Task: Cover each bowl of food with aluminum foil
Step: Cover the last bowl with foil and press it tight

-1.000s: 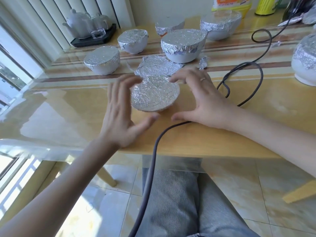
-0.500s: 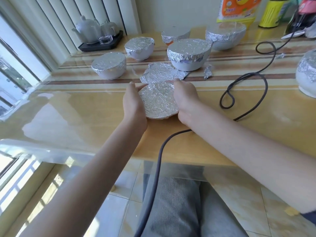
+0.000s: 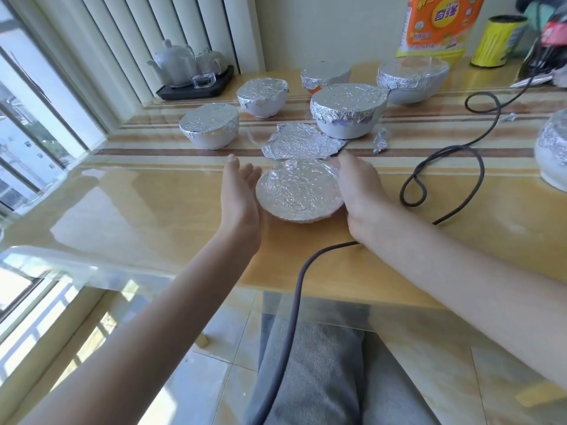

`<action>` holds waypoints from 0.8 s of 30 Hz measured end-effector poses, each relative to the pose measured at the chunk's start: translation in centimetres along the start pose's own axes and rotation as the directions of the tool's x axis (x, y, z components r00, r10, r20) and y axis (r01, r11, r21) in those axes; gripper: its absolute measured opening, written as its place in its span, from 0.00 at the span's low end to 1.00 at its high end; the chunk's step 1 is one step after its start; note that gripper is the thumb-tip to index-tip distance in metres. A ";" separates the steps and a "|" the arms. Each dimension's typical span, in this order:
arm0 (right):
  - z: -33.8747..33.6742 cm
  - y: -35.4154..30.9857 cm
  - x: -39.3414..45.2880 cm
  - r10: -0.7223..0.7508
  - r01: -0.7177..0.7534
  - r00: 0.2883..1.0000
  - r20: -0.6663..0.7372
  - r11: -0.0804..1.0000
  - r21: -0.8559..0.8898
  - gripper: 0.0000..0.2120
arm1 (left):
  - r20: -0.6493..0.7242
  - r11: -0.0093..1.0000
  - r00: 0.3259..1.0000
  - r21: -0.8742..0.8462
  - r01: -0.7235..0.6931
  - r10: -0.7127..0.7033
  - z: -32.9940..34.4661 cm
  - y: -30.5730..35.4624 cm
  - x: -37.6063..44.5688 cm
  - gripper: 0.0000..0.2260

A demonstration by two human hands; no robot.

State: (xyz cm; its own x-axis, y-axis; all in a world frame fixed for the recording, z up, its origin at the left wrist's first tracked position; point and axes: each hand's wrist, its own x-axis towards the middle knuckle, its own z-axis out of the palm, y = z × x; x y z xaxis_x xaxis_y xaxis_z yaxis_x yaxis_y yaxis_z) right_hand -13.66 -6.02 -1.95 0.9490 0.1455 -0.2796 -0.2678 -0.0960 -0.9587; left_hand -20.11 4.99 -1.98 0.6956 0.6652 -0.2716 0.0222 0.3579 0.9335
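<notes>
Pressing in from both sides, I have my fingers laid straight along the foil-wrapped bowl — nothing clenched, nothing pinched, just flat palms against its flanks. A second ago both hands were splayed and hovering over the top with fingers spread; now my left hand stands on edge against the bowl's left side and my right hand does the same on the right, thumb side up. That change, to my mind, means the top is already smoothed and I am moulding the skirt of foil down around the rim, the last part of sealing this one.

The bowl sits on the bench just in front of me, near its front edge, fully silvered. Just behind it lies a loose crumpled foil sheet, flat and unused. Further back stand other covered bowls — a large one behind the sheet and smaller ones to the left. A dark cable loops across the bench to my right, passing under my right wrist; it could snag if I slide the bowl away.
</notes>
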 end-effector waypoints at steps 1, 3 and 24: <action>-0.3 0.6 -0.7 -0.009 0.009 1.000 -0.024 0.999 0.036 0.14 | 0.003 1.000 1.000 -0.028 -0.010 0.010 -0.2 0.2 -0.1 0.24; -0.4 1.4 -2.1 -0.011 0.017 0.999 -0.045 0.990 0.138 0.12 | 0.030 0.997 0.999 -0.070 -0.012 0.014 -0.1 0.0 0.1 0.25; 1.8 0.2 -1.2 0.082 -0.058 0.993 -0.082 0.962 0.266 0.18 | 0.098 0.996 0.991 0.016 -0.090 0.088 1.0 -0.2 1.4 0.20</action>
State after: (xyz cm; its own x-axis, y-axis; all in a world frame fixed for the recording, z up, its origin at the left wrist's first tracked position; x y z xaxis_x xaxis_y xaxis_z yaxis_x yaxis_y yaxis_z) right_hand -15.19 -4.44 -1.89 0.9342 0.0554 -0.3525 -0.3568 0.1612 -0.9202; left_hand -18.45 5.20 -2.29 0.7619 0.6265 -0.1641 -0.0290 0.2861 0.9578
